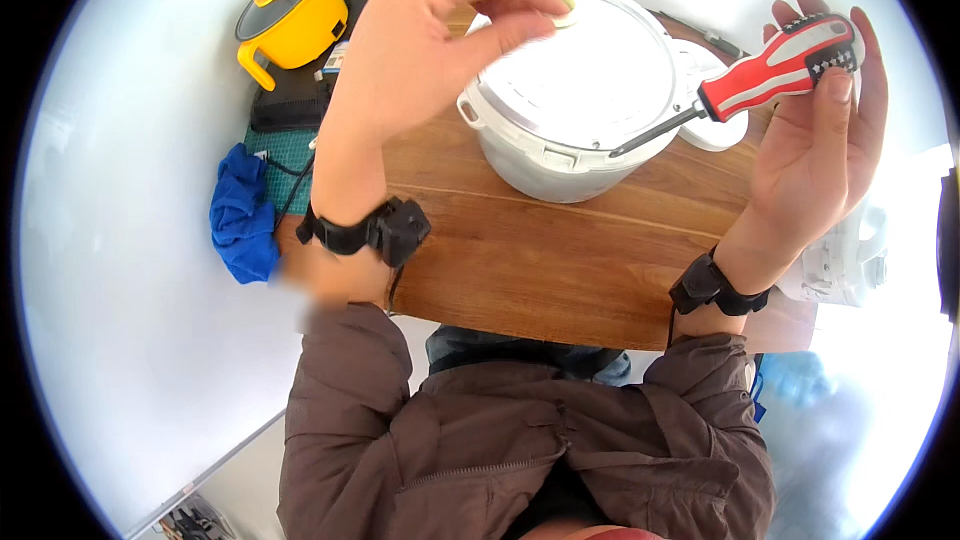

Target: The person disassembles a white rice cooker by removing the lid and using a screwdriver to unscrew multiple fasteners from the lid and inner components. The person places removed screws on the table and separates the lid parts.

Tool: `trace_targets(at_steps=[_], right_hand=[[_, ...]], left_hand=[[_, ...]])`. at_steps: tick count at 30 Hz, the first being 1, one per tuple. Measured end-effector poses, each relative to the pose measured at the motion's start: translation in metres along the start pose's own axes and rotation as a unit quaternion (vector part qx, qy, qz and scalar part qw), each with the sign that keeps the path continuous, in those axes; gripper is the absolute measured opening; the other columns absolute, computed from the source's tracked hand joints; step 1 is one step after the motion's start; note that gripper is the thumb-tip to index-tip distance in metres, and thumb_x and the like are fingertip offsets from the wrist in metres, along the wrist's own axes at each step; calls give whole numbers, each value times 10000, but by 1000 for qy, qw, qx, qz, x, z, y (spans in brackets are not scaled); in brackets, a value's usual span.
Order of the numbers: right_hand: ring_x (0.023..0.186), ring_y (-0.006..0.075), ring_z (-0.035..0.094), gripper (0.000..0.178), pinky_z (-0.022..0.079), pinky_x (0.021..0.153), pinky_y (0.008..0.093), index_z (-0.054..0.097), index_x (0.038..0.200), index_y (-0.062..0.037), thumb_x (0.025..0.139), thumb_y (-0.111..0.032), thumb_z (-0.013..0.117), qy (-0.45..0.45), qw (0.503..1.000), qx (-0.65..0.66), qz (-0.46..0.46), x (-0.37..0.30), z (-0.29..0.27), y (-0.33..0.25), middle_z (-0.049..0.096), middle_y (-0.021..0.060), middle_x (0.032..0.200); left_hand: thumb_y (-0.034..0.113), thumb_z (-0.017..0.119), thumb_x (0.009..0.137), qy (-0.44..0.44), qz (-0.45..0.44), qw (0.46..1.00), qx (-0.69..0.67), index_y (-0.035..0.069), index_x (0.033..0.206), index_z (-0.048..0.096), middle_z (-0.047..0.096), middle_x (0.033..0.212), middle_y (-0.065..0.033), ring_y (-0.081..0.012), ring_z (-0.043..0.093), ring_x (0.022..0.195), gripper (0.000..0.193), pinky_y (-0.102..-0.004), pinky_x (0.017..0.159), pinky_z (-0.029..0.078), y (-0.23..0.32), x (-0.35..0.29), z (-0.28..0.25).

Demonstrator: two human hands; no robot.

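A red-and-white screwdriver (765, 75), gripped between the thumb and fingers of the right hand (810, 155), has its tip at the near rim of a white round appliance (560, 85) on the wooden desk (530, 265), while the left hand (430, 45) pinches a small pale piece (565, 10) over the appliance's far side.

A workshop-like corner — screwdriver (737, 91), green cutting mat (285, 147), wooden table (510, 260).
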State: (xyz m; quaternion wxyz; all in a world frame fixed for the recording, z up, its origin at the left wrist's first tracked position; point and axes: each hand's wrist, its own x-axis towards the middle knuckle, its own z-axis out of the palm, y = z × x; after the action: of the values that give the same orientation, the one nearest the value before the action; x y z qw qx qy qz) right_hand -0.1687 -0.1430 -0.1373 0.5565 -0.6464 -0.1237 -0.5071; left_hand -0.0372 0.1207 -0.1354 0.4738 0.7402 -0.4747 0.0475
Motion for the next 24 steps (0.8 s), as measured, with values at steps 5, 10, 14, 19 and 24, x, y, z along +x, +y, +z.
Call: trace_targets(at_steps=[5,10,14,19,24], right_hand=[[1270,451,613,511,528,1079,504,415,1492,82,1071,-185,531,-1,1000,-14,-18,-1,4,2,554,378,1386],[1273,449,614,503,536,1069,488,431,1486,67,1081,-216,522,-30,999,-16,-18,-1,7,10,574,346,1389],[1275,449,612,495,537,1068,485,425,1487,67,1086,-211,503,-30,999,-19,-5,-4,9,12,569,345,1394],[1266,452,616,491,536,1074,498,412,1486,77,1091,-207,478,-17,999,-37,-19,-4,13,10,559,357,1394],[1261,463,614,490,525,1084,522,407,1478,89,1090,-202,475,4,998,-58,-19,-3,17,7,550,372,1390]], left_hand=[[-65,798,765,-43,95,994,-10,19,934,767,711,894,-63,-166,674,838,192,-268,754,514,24,-5,25],[-5,791,784,-74,54,996,-9,35,939,770,693,877,-54,-197,664,796,162,-294,709,509,18,-8,38],[70,759,837,-110,30,993,-9,47,965,763,685,893,-72,-249,662,804,130,-336,711,517,12,-9,43],[-2,787,797,-113,41,993,-2,45,951,783,692,879,-41,-185,662,783,162,-295,696,510,7,-9,45],[-3,770,825,-126,10,991,-31,31,948,767,692,891,-37,-171,656,793,127,-283,720,511,6,-8,53]])
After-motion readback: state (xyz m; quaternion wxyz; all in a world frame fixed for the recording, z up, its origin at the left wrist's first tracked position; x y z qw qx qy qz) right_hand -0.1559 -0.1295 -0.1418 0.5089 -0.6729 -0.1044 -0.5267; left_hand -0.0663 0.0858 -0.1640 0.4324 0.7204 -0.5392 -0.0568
